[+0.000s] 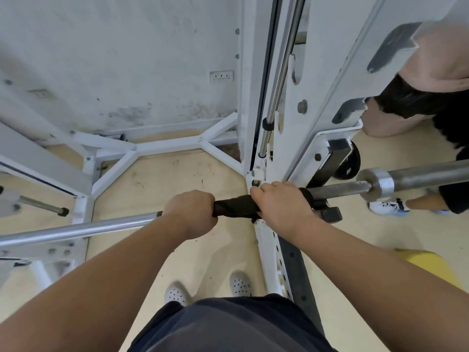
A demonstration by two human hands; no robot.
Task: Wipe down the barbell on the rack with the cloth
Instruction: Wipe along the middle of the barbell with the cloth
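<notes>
Both hands, left (191, 212), right (281, 205), fists clenched around black cloth (237, 205) wrapping barbell (76, 228)

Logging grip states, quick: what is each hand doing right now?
Left hand: closed around the barbell and one end of the dark cloth.
Right hand: closed over the cloth's other end on the bar.

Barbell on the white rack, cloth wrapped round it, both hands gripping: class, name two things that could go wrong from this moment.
1. The right hand grips the black cloth right beside the white rack upright; sliding further right could pinch knuckles against the rack.
2. A second person's leg stands close to the barbell sleeve end; a shifting or rolling bar might strike it.
The left hand also grips the wrapped bar.
</notes>
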